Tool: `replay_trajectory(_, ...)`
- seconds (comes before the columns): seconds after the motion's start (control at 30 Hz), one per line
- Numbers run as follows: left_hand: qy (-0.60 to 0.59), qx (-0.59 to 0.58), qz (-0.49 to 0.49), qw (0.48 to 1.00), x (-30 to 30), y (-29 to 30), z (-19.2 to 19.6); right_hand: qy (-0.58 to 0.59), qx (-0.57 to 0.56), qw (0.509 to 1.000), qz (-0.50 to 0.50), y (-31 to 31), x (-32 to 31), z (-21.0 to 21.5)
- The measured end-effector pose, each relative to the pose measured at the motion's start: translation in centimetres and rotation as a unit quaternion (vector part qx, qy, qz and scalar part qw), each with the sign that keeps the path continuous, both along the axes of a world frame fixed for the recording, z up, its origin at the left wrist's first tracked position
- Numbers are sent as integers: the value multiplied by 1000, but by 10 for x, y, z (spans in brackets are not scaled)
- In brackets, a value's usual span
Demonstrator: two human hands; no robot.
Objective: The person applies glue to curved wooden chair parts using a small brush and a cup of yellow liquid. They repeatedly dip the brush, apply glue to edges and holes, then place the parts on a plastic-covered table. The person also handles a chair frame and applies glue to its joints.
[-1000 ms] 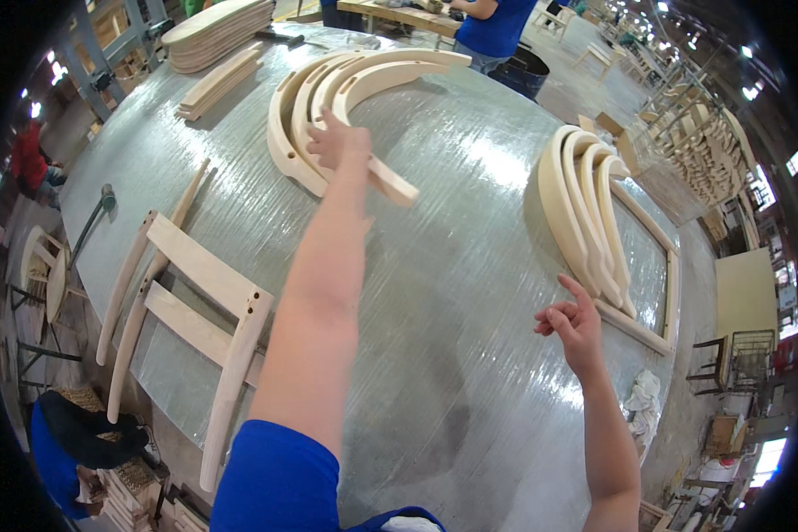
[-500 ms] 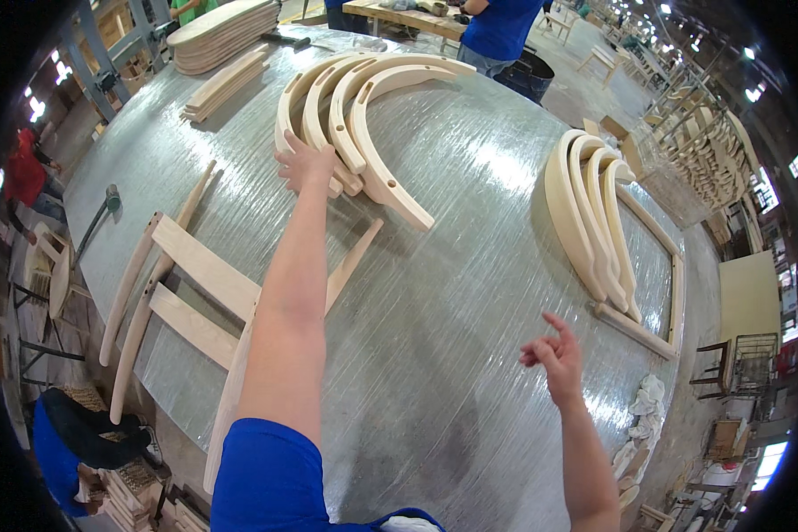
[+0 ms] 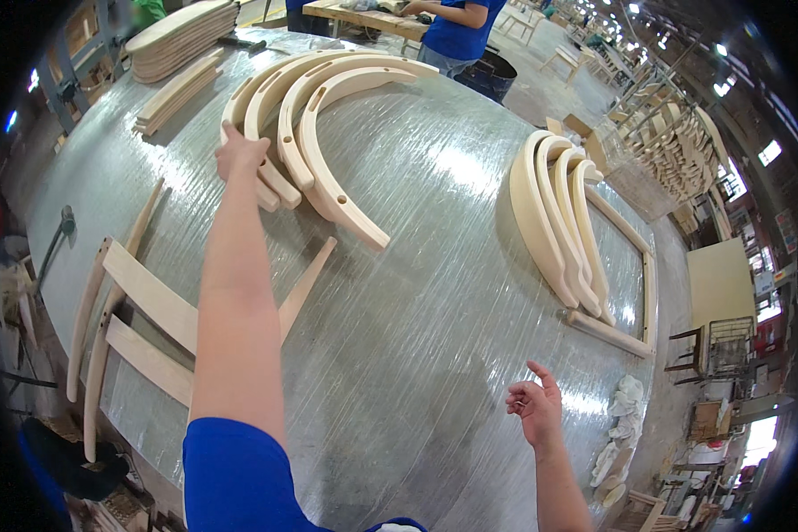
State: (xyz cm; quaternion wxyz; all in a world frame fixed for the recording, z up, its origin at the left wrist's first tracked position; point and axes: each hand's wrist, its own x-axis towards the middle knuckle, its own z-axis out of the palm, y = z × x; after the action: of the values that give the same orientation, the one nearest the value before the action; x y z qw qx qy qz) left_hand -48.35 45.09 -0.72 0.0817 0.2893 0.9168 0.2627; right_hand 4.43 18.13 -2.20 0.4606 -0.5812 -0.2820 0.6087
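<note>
My left hand (image 3: 241,155) is closed round the near end of the leftmost curved wooden chair part (image 3: 238,105), its fingers partly hidden by the hand itself. Beside it lie more such arcs, and the rightmost arc (image 3: 350,213) shows small holes and slots. Over the table's right half, my right hand (image 3: 535,408) hovers with nothing in it, index finger extended and the others loosely bent. Under my left forearm is a wooden chair frame (image 3: 151,293) with two flat crosspieces between long legs, partly covered by the arm.
The table (image 3: 399,381) is wrapped in shiny film. On its right are curved wooden pieces (image 3: 541,217), a wooden frame (image 3: 612,332) and white rags (image 3: 625,417). A mallet (image 3: 66,222), a stack of flat boards (image 3: 182,40) and wooden strips (image 3: 179,93) lie left. Another person (image 3: 457,31) stands beyond.
My left hand has gone from spread over the arcs' near ends to closing on the leftmost one. My right hand has lowered slightly. The whole view has shifted, so the table appears further left.
</note>
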Motion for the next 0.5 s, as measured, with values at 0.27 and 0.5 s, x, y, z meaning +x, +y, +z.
replay_trajectory(0.27, -317, 312, -63, 893, -26, -86, 12, 101, 3, 994, -49, -24, 6, 14)
replay_trajectory(0.5, -408, 336, -171, 831, 58, -232, 35, 88, 106, 986, -94, -93, 60, 69)
